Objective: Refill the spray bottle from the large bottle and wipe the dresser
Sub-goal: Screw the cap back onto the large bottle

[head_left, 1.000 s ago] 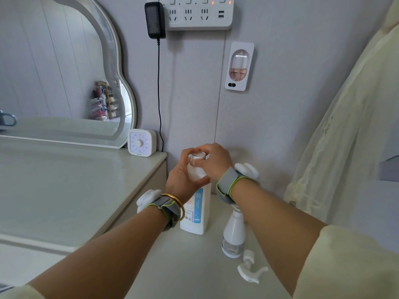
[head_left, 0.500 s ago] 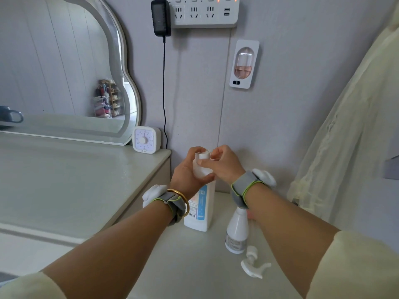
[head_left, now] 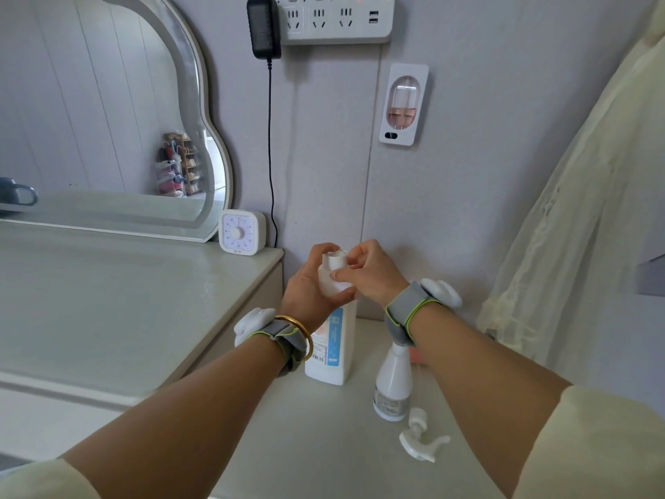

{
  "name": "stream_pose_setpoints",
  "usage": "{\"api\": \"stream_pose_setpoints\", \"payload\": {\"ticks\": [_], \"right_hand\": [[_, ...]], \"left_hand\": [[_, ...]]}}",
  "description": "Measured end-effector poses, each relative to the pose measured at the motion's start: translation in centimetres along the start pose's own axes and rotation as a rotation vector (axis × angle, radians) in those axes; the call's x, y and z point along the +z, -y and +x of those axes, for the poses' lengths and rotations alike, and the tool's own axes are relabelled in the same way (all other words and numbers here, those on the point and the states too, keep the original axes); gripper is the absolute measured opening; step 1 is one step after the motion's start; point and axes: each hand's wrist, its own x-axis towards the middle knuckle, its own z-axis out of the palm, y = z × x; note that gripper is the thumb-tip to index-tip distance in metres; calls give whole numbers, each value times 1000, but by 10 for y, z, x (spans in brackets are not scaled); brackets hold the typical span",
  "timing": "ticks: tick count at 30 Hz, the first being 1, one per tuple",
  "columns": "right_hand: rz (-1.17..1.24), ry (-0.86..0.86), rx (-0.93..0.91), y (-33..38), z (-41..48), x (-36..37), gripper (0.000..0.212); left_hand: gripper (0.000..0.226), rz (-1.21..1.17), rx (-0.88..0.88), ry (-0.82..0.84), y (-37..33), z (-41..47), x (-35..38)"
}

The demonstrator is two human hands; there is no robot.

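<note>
Large bottle (head_left: 333, 340) stands upright on the low ledge just right of the dresser (head_left: 108, 300). Its cap (head_left: 334, 259) now shows on top. A second ago the right hand (head_left: 370, 271) covered it; now the fingers pinch it from the right, so unscrewing is likely underway. Left hand (head_left: 309, 286) clamps the bottle's shoulder just below. Spray bottle (head_left: 394, 383) stands near right, its trigger head (head_left: 421, 439) lying beside it.
</note>
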Motion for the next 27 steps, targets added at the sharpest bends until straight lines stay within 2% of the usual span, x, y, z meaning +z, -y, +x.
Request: {"api": "stream_pose_setpoints", "payload": {"ticks": [4, 8, 11, 18, 22, 24, 27], "right_hand": [[40, 35, 11, 2, 2, 4, 63], [-69, 5, -43, 5, 3, 8, 42], [-121, -95, -5, 7, 5, 14, 40], [-148, -231, 93, 19, 3, 26, 47], [-132, -182, 98, 20, 0, 26, 49], [-128, -115, 90, 21, -5, 22, 50], [-136, -147, 59, 19, -15, 10, 62]], "left_hand": [[79, -20, -15, -10, -2, -1, 0], [87, -26, -42, -32, -3, -2, 3], [90, -1, -66, -69, -5, -4, 6], [84, 37, -155, -105, -4, -3, 10], [79, 38, -194, -120, -4, -5, 12], [84, 25, -200, -132, -4, -6, 13], [99, -25, -179, -103, -2, -9, 16]]}}
